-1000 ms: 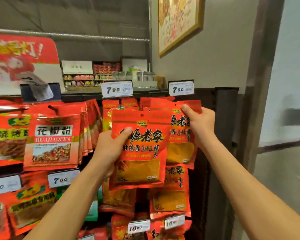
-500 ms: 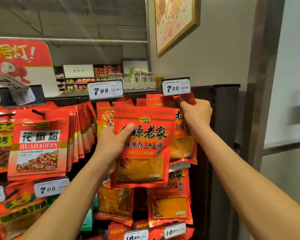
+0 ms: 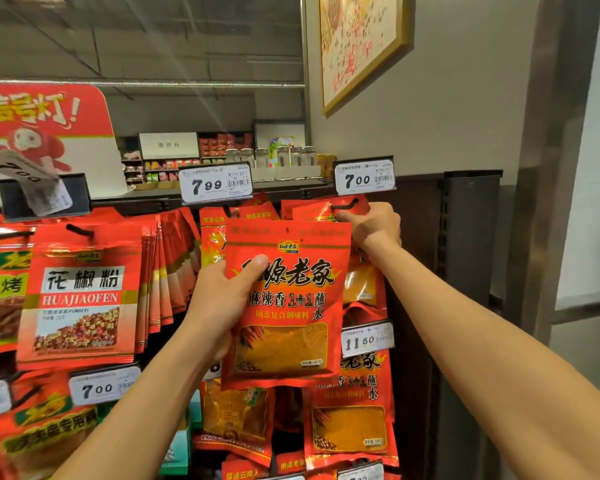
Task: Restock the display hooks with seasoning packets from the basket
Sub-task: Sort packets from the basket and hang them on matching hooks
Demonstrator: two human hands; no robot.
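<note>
My left hand (image 3: 222, 299) grips a red seasoning packet (image 3: 291, 306) with black lettering and an orange powder window, thumb on its front, holding it upright in front of the rack. My right hand (image 3: 371, 225) is higher and to the right, pinching the top of a hanging packet (image 3: 326, 213) of the same kind at the black display hook (image 3: 345, 205) under the 7.00 price tag (image 3: 364, 176). The lower part of that hanging packet is hidden behind the held one. The basket is out of view.
Red huajiao powder packets (image 3: 80, 296) hang in a thick row at left. A 7.99 tag (image 3: 215, 183) and an 11.50 tag (image 3: 368, 339) mark other hooks. More packets (image 3: 350, 410) hang below. A dark rack post (image 3: 468, 237) and grey wall stand to the right.
My right hand climbed from the packet's side up to its top at the hook. The left hand kept hold of its packet and lifted it slightly. The view tilted upward.
</note>
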